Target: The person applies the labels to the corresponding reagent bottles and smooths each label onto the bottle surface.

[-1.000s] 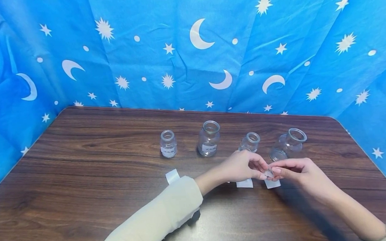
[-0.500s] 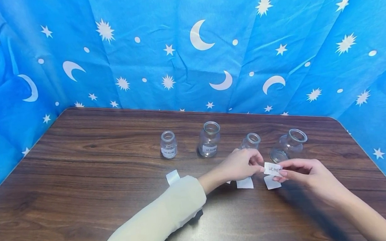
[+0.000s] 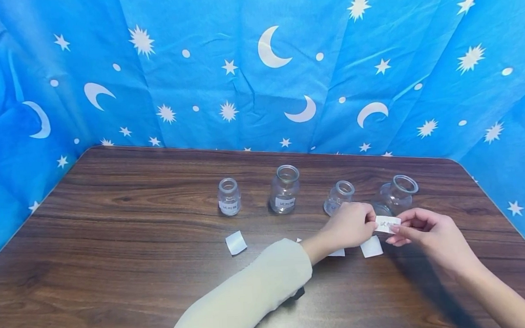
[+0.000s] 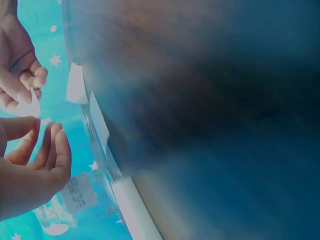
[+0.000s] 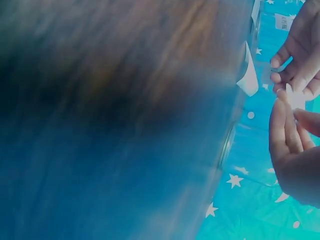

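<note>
A small white label (image 3: 386, 224) with dark writing is stretched between both hands, in front of the far-right jar. My left hand (image 3: 350, 224) pinches its left edge, while my right hand (image 3: 437, 232) grips the other end between thumb and fingers. Both wrist views show the fingertips meeting at the label (image 5: 296, 98). Behind the hands stand a small glass jar (image 3: 333, 206), partly covered by the left hand, and a wider glass jar (image 3: 395, 197); no label shows on either. Below the held label lies a white paper square (image 3: 371, 247).
Further left stand a small labelled jar (image 3: 229, 197) and a taller labelled jar (image 3: 284, 190). Another paper square (image 3: 236, 243) lies before them, and one more paper (image 3: 338, 253) is half hidden by the left wrist. A blue curtain (image 3: 241, 86) hangs behind the wooden table (image 3: 116, 229).
Both hands have moved right with the label, which has turned from edge-on to flat with its writing showing. The left sleeve now uncovers the left paper square.
</note>
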The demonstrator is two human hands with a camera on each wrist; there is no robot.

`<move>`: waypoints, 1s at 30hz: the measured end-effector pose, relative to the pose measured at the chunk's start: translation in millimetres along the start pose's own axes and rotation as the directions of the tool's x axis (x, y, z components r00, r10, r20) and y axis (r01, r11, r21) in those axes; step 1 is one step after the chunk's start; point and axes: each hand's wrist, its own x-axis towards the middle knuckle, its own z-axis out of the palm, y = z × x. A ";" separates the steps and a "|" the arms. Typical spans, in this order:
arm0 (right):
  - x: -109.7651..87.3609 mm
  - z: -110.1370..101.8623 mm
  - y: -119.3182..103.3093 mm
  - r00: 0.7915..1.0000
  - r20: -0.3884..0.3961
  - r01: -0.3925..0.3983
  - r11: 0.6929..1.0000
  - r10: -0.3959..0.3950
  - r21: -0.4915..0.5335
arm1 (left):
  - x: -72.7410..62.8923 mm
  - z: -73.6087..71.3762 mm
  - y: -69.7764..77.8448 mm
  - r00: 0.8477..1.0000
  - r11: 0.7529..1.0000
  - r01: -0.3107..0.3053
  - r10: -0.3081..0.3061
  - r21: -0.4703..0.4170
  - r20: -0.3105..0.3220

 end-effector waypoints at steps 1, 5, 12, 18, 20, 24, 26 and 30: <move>0.7 -1.0 0.3 1.000 -0.010 -0.010 1.000 0.010 -0.012 | 1.3 1.8 1.7 1.000 1.000 0.004 -0.004 0.009 -0.011; 2.4 -5.5 2.2 0.998 -0.035 -0.052 0.998 0.051 -0.037 | 6.5 8.1 7.3 0.998 0.999 0.025 -0.022 0.048 -0.053; 3.2 -10.7 3.2 0.990 -0.088 -0.123 0.983 0.112 -0.134 | 15.0 13.4 11.9 0.995 0.995 0.071 -0.067 0.066 -0.072; 4.6 -13.1 3.2 0.978 -0.165 -0.170 0.952 0.130 -0.253 | 18.0 14.8 13.5 0.994 0.993 0.071 -0.063 0.093 -0.088; 5.1 -14.1 3.6 0.974 -0.183 -0.182 0.943 0.133 -0.279 | 18.3 15.2 13.9 0.993 0.993 0.075 -0.067 0.087 -0.092; 6.2 -15.5 5.7 0.970 -0.212 -0.188 0.925 0.121 -0.330 | 18.7 15.8 13.5 0.992 0.994 0.088 -0.081 0.062 -0.096; 6.9 -15.6 7.6 0.970 -0.221 -0.176 0.921 0.102 -0.347 | 18.6 15.9 13.4 0.992 0.994 0.094 -0.090 0.048 -0.094; 9.5 -15.5 10.7 0.971 -0.229 -0.153 0.909 0.066 -0.387 | 18.4 16.2 14.3 0.990 0.993 0.112 -0.109 0.022 -0.092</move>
